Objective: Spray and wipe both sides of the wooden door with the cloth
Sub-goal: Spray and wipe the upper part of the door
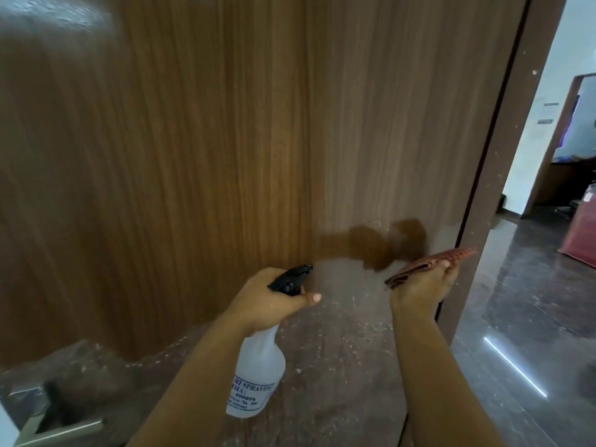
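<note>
The wooden door fills most of the view, its brown grain running up and down. My left hand grips the neck of a white spray bottle with a black nozzle aimed at the door. My right hand holds a folded reddish-brown cloth close to the door's right edge. A darker smear shows on the wood just above both hands. The lower part of the door looks dusty and speckled.
A metal door handle sticks out at the lower left. The dark door frame runs down the right side. Beyond it lie a glossy dark floor, a white wall and a red object at the far right.
</note>
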A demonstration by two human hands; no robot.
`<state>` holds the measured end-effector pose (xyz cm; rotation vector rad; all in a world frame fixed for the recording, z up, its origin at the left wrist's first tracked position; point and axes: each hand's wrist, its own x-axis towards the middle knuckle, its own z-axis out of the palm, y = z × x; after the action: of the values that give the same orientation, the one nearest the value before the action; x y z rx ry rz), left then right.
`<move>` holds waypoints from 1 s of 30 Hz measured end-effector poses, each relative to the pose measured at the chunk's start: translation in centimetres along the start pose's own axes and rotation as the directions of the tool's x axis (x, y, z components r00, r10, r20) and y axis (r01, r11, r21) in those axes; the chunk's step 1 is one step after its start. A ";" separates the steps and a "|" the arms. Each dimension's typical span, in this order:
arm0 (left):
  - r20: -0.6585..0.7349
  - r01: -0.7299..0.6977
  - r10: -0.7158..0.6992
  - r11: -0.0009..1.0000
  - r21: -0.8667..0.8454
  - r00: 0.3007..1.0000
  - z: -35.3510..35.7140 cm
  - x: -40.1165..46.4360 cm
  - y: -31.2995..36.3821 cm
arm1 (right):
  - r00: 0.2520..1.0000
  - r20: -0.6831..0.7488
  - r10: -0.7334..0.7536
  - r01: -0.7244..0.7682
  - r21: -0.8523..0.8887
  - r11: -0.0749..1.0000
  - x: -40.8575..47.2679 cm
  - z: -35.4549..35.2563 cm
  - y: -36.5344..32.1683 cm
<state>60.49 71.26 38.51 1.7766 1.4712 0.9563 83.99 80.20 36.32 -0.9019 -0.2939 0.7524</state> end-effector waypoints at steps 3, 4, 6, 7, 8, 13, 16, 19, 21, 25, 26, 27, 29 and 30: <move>-0.025 0.015 -0.015 1.000 -0.015 1.000 3.0 1.8 1.9 | 1.000 -0.012 0.010 -0.010 -0.010 1.000 2.7 -1.0 -0.9; -0.048 0.017 -0.019 0.999 -0.044 0.999 3.6 2.4 2.4 | 1.000 0.008 0.019 -0.019 -0.009 1.000 3.1 -1.2 -0.8; -0.056 0.018 -0.021 0.999 -0.043 0.998 4.7 3.3 3.3 | 0.997 0.082 -0.013 0.015 -0.033 0.999 3.3 -1.7 -0.8; -0.045 0.021 -0.022 1.000 -0.021 0.999 5.3 3.5 3.7 | 0.990 0.133 -0.048 0.055 -0.045 0.997 3.4 -1.8 -0.4; -0.044 0.029 -0.029 1.000 -0.006 0.999 5.8 3.7 3.8 | 0.976 0.197 -0.091 0.104 -0.053 0.993 3.2 -2.0 0.1; -0.118 0.005 -0.025 0.986 -0.169 0.993 5.5 3.0 4.7 | 0.601 0.642 -0.476 0.771 -0.307 0.559 -0.4 -1.3 6.1; -0.125 -0.051 0.024 0.975 -0.216 0.992 4.3 2.5 6.1 | 0.036 0.948 -0.317 0.994 -0.066 -0.083 -2.5 -1.9 12.0; -0.111 -0.078 0.057 0.978 -0.195 0.992 3.3 2.5 7.3 | -0.267 0.922 -0.280 0.929 0.169 -0.330 -2.6 -0.8 12.2; -0.109 -0.078 0.057 0.977 -0.199 0.992 3.0 2.9 7.5 | -0.171 0.891 -0.420 0.946 0.029 -0.324 -1.3 1.2 9.4; -0.071 -0.081 0.074 0.991 -0.109 0.995 4.0 4.0 7.7 | 0.373 0.635 -0.677 0.903 -0.416 0.108 6.7 1.7 4.9; -0.057 -0.076 0.070 0.993 -0.095 0.996 4.4 4.4 7.8 | 0.507 0.552 -0.662 0.847 -0.460 0.265 8.6 0.7 4.6; -0.041 -0.067 0.064 0.994 -0.083 0.997 4.9 4.9 7.7 | 0.624 0.487 -0.611 0.775 -0.485 0.406 9.6 -0.6 5.0; -0.034 -0.050 0.047 0.997 -0.065 0.998 5.6 5.7 7.7 | 0.734 0.442 -0.516 0.678 -0.520 0.519 8.4 -2.3 7.1; -0.029 -0.042 0.040 0.997 -0.061 0.999 6.1 6.0 7.7 | 0.727 0.489 -0.482 0.687 -0.537 0.490 6.6 -3.0 8.6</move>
<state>70.35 75.67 42.43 1.7614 1.4119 1.0404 86.31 86.37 27.22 -1.2972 -1.1547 0.0600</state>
